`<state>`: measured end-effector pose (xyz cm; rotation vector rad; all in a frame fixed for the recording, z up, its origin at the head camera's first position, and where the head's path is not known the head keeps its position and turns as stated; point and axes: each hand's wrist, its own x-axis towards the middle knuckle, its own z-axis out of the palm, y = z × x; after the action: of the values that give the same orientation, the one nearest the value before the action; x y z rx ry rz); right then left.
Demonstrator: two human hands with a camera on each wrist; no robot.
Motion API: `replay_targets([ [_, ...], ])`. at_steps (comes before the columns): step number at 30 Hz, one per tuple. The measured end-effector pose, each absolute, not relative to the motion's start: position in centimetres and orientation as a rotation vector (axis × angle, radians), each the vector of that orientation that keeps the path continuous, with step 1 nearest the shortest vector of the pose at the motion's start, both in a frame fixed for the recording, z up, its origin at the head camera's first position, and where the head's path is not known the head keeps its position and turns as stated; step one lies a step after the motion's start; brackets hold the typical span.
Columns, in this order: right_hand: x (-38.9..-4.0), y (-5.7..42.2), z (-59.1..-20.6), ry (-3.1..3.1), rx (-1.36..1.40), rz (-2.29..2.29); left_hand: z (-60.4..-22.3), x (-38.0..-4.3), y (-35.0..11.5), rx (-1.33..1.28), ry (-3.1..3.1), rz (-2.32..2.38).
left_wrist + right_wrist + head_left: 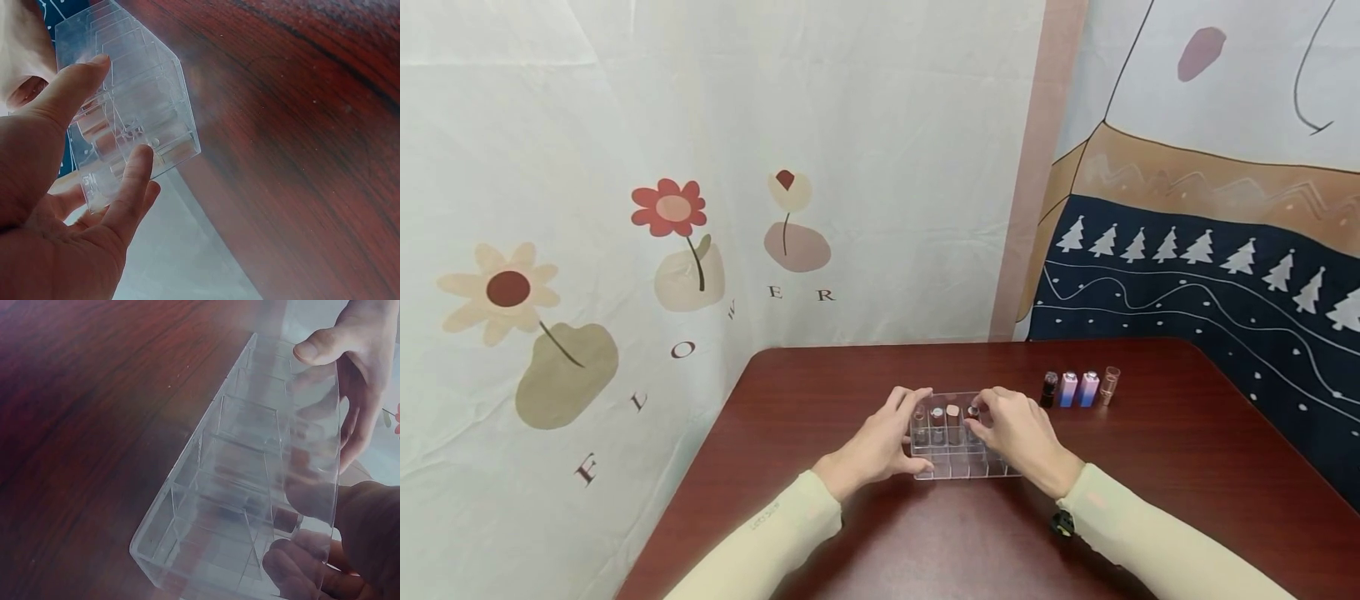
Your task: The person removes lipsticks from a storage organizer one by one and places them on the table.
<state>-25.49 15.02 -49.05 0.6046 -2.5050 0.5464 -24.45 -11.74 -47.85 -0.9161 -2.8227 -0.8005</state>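
A clear plastic lipstick organizer [958, 465] with rows of compartments sits on the table in front of me. My left hand [874, 440] grips its left end, thumb at the front edge and fingers round the back. Lipsticks stand in the back row, among them one with a silvery top [937, 414] and one with a peach top [953, 412]. At the fourth slot my right hand [1021, 431] pinches a dark lipstick [973, 412] between thumb and fingers. In the right wrist view its dark end [287, 520] shows through the clear wall. The front compartments hold nothing visible.
Right of the organizer, towards the back, stand a black lipstick tube [1049, 389], two pink-and-blue tubes [1068, 390] and a clear brownish tube [1108, 386]. The dark red wooden table [850, 383] meets printed cloth hangings [895, 208] behind it.
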Motion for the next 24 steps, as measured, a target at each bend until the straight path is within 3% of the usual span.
replay_targets([
  [24,-25.25,14.64,-49.81,-2.441,0.569,0.543,-47.8,-24.33,-11.69,-0.927,-2.808,-0.829],
])
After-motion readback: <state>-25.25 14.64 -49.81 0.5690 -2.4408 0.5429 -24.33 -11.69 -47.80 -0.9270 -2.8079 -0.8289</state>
